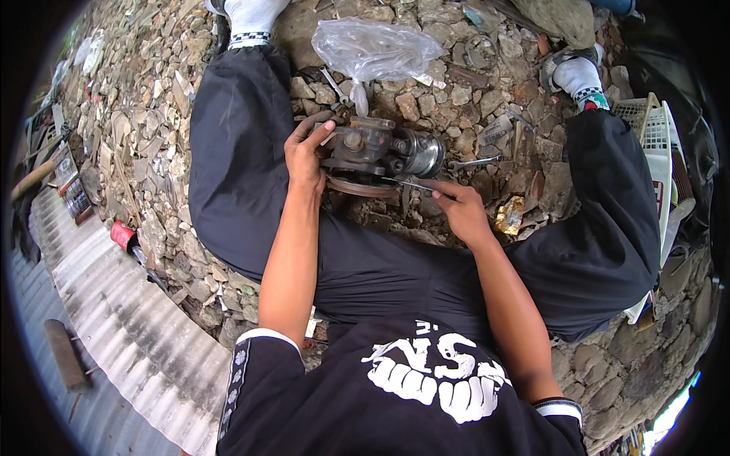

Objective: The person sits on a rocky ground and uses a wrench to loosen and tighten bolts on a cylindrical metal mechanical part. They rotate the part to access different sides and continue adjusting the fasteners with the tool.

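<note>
Between my bent legs sits a greasy universal joint point(365, 144), dark metal with a round flange at its bottom and a shiny ribbed cylinder at its right. My left hand point(308, 150) is closed on its left side, with the thumb and fingers near the top. My right hand point(458, 209) pinches a thin metal tool point(414, 184), whose tip reaches the joint's lower right side, just above the flange. What kind of tool it is I cannot make out.
Wrenches lie on the broken stones: one point(334, 85) beyond the joint, another point(475, 163) to its right. A clear plastic bag point(372, 49) rests at the far side. Crumpled gold foil point(510, 215) is near my right hand. A white crate point(658, 137) stands right; corrugated sheets point(114, 304) lie left.
</note>
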A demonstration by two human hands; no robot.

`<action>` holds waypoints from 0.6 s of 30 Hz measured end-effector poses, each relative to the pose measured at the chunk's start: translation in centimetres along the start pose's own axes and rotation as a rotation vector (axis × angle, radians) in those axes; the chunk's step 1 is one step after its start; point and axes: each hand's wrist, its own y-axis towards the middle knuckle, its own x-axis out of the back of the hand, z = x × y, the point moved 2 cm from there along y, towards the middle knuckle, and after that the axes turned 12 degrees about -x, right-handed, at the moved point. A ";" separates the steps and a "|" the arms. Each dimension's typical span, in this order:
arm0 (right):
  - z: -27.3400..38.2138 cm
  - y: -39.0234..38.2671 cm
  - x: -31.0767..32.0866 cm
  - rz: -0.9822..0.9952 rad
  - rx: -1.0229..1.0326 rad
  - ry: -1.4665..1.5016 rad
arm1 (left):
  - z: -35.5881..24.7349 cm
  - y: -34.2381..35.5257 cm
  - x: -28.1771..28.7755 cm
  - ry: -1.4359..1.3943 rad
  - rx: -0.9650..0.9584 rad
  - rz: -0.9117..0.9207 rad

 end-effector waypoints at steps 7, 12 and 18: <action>-1.4 1.3 -1.0 0.133 -0.089 0.149 | -0.3 -0.2 -0.1 0.033 -0.010 0.029; -1.4 1.4 -1.5 0.257 -0.292 0.279 | 0.2 0.0 0.0 0.028 -0.043 0.039; -1.3 1.4 -2.7 0.240 -0.200 0.319 | -0.1 -0.1 -0.7 0.042 -0.047 0.102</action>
